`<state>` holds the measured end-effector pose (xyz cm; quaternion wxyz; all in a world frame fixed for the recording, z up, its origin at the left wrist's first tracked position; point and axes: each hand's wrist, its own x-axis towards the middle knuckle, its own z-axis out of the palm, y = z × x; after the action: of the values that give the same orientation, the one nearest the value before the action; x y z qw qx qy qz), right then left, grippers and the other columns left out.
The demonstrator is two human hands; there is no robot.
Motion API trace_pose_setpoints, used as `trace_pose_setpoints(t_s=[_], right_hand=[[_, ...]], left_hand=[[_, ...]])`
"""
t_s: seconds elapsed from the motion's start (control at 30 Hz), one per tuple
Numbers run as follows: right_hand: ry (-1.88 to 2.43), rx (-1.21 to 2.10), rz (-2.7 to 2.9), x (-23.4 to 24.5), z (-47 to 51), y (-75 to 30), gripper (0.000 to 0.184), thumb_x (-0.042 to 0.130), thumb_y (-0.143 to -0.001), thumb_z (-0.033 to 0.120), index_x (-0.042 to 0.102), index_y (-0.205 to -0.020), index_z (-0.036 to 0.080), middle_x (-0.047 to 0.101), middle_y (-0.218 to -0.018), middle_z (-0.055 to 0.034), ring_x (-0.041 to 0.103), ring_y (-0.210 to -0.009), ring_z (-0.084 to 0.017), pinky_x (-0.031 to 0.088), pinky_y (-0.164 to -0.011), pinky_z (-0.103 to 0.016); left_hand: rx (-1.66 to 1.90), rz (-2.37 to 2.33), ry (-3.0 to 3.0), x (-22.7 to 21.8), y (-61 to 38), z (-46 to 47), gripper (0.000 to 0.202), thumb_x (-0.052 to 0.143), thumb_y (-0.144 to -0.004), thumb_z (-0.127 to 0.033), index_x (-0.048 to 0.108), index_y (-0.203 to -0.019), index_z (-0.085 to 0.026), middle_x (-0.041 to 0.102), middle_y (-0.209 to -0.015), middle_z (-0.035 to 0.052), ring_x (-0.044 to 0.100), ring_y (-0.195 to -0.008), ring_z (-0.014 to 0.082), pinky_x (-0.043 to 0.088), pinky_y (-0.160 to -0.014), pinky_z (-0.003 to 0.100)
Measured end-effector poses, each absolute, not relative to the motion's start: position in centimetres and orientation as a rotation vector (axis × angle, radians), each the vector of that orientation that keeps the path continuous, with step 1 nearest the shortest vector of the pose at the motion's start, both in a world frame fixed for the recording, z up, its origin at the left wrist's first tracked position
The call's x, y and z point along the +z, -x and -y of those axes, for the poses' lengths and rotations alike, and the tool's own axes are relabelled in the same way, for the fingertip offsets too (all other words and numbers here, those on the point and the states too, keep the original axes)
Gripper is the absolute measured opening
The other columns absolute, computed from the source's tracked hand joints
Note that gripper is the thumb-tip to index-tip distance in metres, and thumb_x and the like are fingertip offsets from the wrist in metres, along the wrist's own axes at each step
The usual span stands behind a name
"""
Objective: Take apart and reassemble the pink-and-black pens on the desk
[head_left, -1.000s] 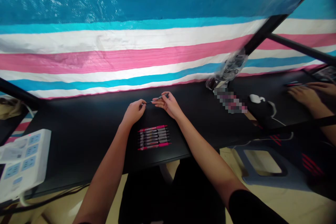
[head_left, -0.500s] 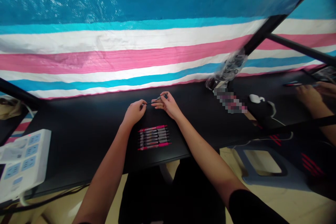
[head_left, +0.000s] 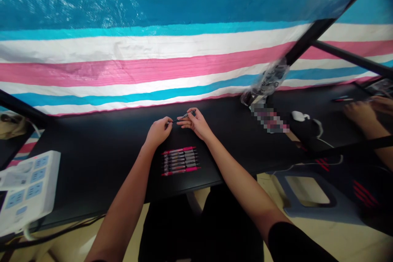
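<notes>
Fingers [head_left: 185,123] of the right hand [head_left: 198,124] are pinching a grey pen [head_left: 186,115] in the head view, thumb on top, the lower fingers spreading loosely beneath. Its long axis is running sideways, its lower end slanting down toward the left hand [head_left: 159,130]. A thin dark piece [head_left: 174,121] is bridging the narrow gap roughly in line with it, and the left fingertips are pinching its far end; whether piece and pen are joining, I cannot tell. The right hand is lying nearer the pen, the left nearer the piece, both above the worktop [head_left: 101,151].

Counting: one pen and one thin piece are occupying the hands. Nearer the body, a row of pens [head_left: 180,161] is lying side by side, also pointing sideways: two pink-ended ones are flanking what are looking like five grey ones, packed too closely for certainty. One power strip [head_left: 34,190] is resting at left; two co-worker's hands [head_left: 362,114] are working at right.
</notes>
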<state>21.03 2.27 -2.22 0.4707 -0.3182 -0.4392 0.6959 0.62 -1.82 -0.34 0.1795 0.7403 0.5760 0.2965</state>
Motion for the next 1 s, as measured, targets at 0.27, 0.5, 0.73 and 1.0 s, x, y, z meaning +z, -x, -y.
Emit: trace_pose_setpoints(t_s=[0.27, 0.5, 0.73, 1.0], right_hand=[[0.786, 1.614, 1.091, -2.7, -2.8, -21.2, 0.044, 0.070, -0.089, 0.055, 0.039, -0.102, 0.028, 0.080, -0.092, -0.0020, 0.076, -0.069, -0.016, 0.055, -0.060, -0.022], [0.833, 1.560, 1.067, -2.3, -3.0, -22.0, 0.041, 0.068, -0.091, 0.054, 0.039, -0.102, 0.028, 0.079, -0.092, -0.0020, 0.073, -0.066, -0.015, 0.052, -0.058, -0.022], [0.801, 1.578, 1.048, -2.8, -3.2, -21.9, 0.041, 0.068, -0.091, 0.052, 0.038, -0.102, 0.027, 0.080, -0.091, -0.0031, 0.072, -0.062, -0.014, 0.051, -0.055, -0.021], [0.728, 1.621, 1.036, -2.9, -3.2, -21.8, 0.037, 0.068, -0.092, 0.048, 0.038, -0.102, 0.028, 0.081, -0.093, -0.0024, 0.073, -0.063, -0.013, 0.053, -0.057, -0.021]], left_hand=[[0.847, -1.643, -2.093, -0.4, -0.6, 1.7, 0.019, 0.057, -0.092, -0.026, 0.072, -0.102, -0.020, 0.070, -0.078, 0.0036, 0.063, -0.070, 0.0198, 0.045, -0.069, 0.031], [0.878, -1.655, -2.059, -0.3, -0.4, 1.7, 0.017, 0.058, -0.091, -0.025, 0.071, -0.100, -0.020, 0.067, -0.076, 0.0022, 0.061, -0.069, 0.0191, 0.043, -0.067, 0.031], [0.916, -1.639, -2.022, -0.4, -0.5, 1.7, 0.015, 0.060, -0.090, -0.024, 0.070, -0.100, -0.020, 0.067, -0.077, 0.0014, 0.060, -0.068, 0.0177, 0.043, -0.067, 0.030], [0.920, -1.642, -2.002, -0.4, -0.5, 1.7, 0.011, 0.063, -0.089, -0.023, 0.069, -0.098, -0.021, 0.067, -0.078, 0.0012, 0.059, -0.068, 0.0177, 0.044, -0.068, 0.030]])
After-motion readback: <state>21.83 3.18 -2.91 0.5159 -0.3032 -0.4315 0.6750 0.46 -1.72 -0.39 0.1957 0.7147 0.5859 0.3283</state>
